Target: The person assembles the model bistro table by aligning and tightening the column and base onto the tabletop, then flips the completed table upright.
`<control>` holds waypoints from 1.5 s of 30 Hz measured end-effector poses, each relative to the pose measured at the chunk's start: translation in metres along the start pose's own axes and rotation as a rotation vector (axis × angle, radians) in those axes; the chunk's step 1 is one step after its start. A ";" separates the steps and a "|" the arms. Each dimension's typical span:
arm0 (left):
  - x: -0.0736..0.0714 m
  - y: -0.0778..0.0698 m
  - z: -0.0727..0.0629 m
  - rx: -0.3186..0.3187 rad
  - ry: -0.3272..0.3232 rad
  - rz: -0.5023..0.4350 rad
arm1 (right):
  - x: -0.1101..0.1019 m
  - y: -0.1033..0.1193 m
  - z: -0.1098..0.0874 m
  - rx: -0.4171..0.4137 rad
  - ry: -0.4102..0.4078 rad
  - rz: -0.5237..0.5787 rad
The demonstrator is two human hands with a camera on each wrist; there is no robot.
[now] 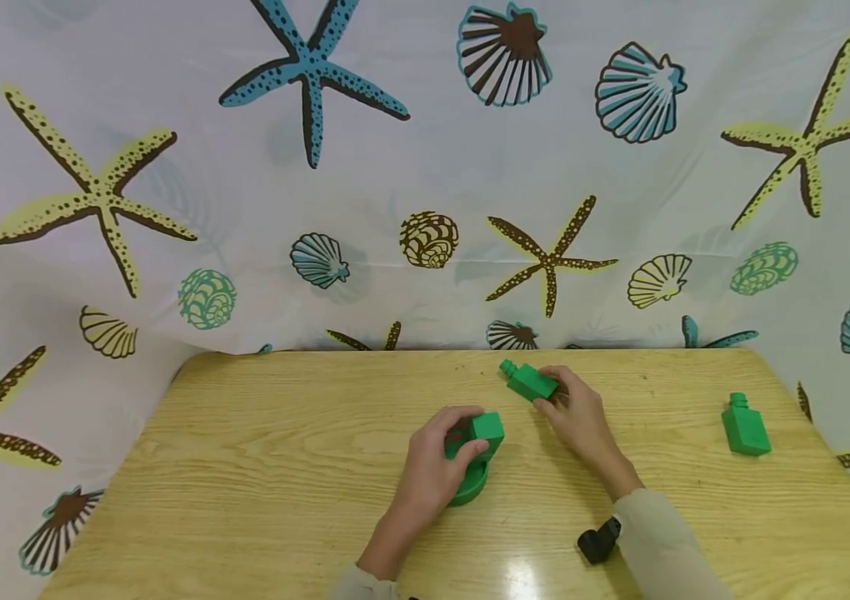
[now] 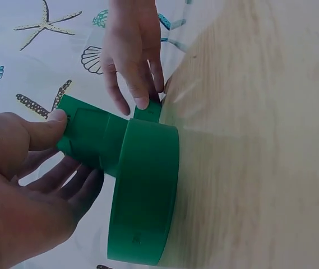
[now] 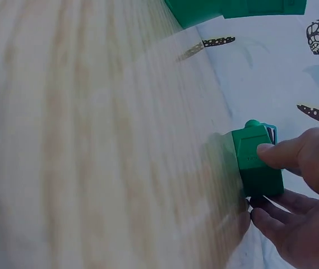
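Note:
Near the middle of the table, my left hand (image 1: 428,467) grips a green square-sided block (image 1: 487,428) between thumb and fingers. This block rises from a round green dish (image 1: 472,490); its lower end is hidden by the rim, as the left wrist view also shows with the dish (image 2: 145,196) standing on the table. Farther back and to the right, my right hand (image 1: 581,421) holds a green square bottle (image 1: 530,382) by its base end. That bottle lies on its side, its neck pointing left and away from me. Thumb and fingers are on it in the right wrist view.
Another green square bottle (image 1: 745,429) is at the right of the wooden table (image 1: 260,467). A small black object (image 1: 599,542) sits by my right sleeve. White cloth (image 1: 365,192) printed with starfish and shells hangs behind and on both sides.

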State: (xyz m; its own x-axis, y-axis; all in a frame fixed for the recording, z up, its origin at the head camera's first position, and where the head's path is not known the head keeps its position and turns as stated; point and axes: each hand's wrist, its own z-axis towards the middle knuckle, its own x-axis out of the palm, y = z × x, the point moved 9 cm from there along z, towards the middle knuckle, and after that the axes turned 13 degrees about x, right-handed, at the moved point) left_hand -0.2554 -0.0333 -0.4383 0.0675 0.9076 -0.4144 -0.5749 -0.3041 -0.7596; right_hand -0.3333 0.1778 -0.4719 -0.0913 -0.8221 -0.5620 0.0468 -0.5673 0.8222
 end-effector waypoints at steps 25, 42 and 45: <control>0.004 -0.010 -0.006 -0.019 0.106 0.009 | -0.022 0.019 -0.036 -0.022 0.008 0.020; -0.018 -0.013 -0.011 0.006 0.268 -0.030 | -0.042 0.022 -0.049 -0.049 -0.060 0.109; -0.023 -0.008 -0.011 -0.004 0.228 -0.036 | -0.043 0.026 -0.050 -0.068 -0.053 0.153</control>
State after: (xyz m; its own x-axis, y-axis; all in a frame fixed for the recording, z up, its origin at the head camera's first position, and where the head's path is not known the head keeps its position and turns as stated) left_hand -0.2433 -0.0545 -0.4278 0.2709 0.8288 -0.4896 -0.5655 -0.2746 -0.7777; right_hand -0.2782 0.1962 -0.4311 -0.1298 -0.8965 -0.4236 0.1308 -0.4390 0.8889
